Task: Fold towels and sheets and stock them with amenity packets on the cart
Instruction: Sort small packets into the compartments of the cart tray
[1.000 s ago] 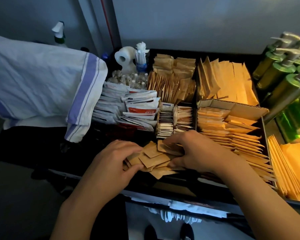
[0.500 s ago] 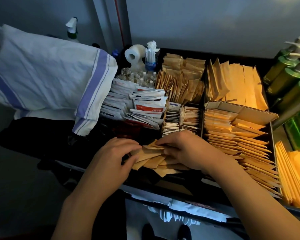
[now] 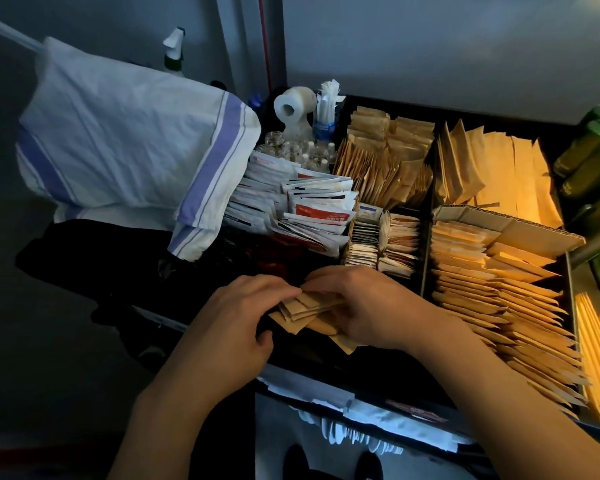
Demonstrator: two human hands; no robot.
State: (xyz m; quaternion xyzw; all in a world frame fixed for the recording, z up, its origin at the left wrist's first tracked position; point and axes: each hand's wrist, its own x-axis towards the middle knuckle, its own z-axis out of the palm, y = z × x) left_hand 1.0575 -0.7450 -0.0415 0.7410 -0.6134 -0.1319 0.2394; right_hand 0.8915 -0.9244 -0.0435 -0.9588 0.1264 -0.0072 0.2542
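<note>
Dim scene, warm light from right, wide-angle distortion

Both hands — left hand point(image 3: 238, 315), right hand point(image 3: 368, 306) — fingers curled, nearly touching.

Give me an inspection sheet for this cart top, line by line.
Surface: black cart tray, divided into compartments.
Job's things: loose brown packets bunched between both hands; rows of tan packets in a cardboard box; white-and-red sachets; striped towel folded on the left.
Clutter: paper roll, spray bottle, green pump bottles.
Grippers: left hand and right hand both hold the loose packets.
Cables: nothing seen.
Surroundings: grey wall; shoes below.
</note>
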